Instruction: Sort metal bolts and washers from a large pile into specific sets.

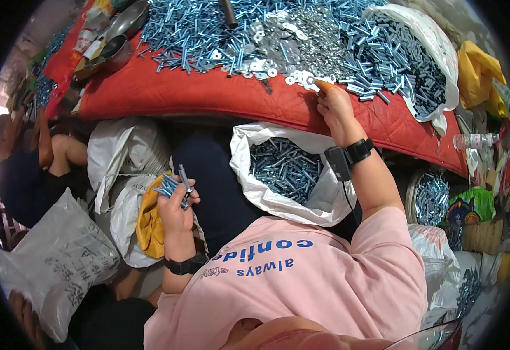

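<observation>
My left hand point(176, 204) is closed around several blue-silver bolts point(166, 188). One anchor bolt with a washer on it point(184, 175) stands upright between its fingertips. My right hand point(335, 108) reaches over the near edge of the red padded surface point(208, 96). An orange cover point(324, 86) wraps its fingertip, which meets a flat washer point(311, 80) at the edge of the washer pile; the other fingers are curled. Around it lie loose washers point(261, 74), small metal rings point(325, 49) and short metal sleeves point(354, 90).
Long blue-silver bolts point(196, 35) cover the far side. A white sack of sleeves point(450, 58) stands at the right, another open sack of metal pieces point(240, 146) below the edge. Metal bowls point(115, 55) sit far left. A co-worker point(18, 169) sits left, near plastic sacks point(62, 256).
</observation>
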`<state>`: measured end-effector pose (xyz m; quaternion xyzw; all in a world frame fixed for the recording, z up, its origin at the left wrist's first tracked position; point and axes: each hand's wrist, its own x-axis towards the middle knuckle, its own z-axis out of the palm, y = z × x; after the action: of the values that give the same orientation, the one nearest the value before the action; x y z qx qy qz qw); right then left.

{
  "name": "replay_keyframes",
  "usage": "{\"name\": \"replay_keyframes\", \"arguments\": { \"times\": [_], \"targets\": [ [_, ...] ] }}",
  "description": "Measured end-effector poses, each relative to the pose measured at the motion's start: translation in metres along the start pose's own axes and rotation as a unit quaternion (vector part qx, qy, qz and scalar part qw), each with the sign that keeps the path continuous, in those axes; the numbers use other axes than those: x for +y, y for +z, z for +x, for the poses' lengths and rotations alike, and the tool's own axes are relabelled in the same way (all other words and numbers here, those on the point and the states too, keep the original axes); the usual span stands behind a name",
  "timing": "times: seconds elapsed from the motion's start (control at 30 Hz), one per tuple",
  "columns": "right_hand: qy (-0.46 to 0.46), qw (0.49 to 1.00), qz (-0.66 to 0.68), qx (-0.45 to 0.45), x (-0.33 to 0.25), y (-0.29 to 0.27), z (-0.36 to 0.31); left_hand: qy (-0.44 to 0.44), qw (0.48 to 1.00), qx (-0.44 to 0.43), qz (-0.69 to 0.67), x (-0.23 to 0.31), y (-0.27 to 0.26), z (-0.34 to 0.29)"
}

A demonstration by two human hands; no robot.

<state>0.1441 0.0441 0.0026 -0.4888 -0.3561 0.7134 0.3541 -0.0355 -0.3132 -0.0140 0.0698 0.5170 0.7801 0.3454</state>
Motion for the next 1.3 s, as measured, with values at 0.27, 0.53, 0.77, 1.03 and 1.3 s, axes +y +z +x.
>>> {"name": "replay_keyframes", "arguments": {
  "times": [0.27,0.53,0.77,1.03,1.3],
  "targets": [
    [0.045,0.999,0.010,-0.022,0.002,-0.007,0.017,0.009,1.000,0.011,0.022,-0.005,0.015,0.001],
    [0.046,0.998,0.008,-0.032,-0.002,-0.007,0.018,0.012,1.000,0.005,0.022,-0.004,0.020,0.005],
    [-0.076,0.992,-0.062,-0.082,0.007,0.001,-0.017,0.004,0.999,0.024,0.031,0.009,0.025,-0.010],
    [-0.161,0.906,-0.148,-0.362,-0.016,0.090,-0.107,0.016,1.000,-0.014,-0.019,0.009,0.011,-0.023],
    [-0.154,0.879,-0.267,-0.364,-0.016,0.101,-0.130,0.048,0.997,-0.052,-0.013,0.029,0.004,-0.036]
  ]
}}
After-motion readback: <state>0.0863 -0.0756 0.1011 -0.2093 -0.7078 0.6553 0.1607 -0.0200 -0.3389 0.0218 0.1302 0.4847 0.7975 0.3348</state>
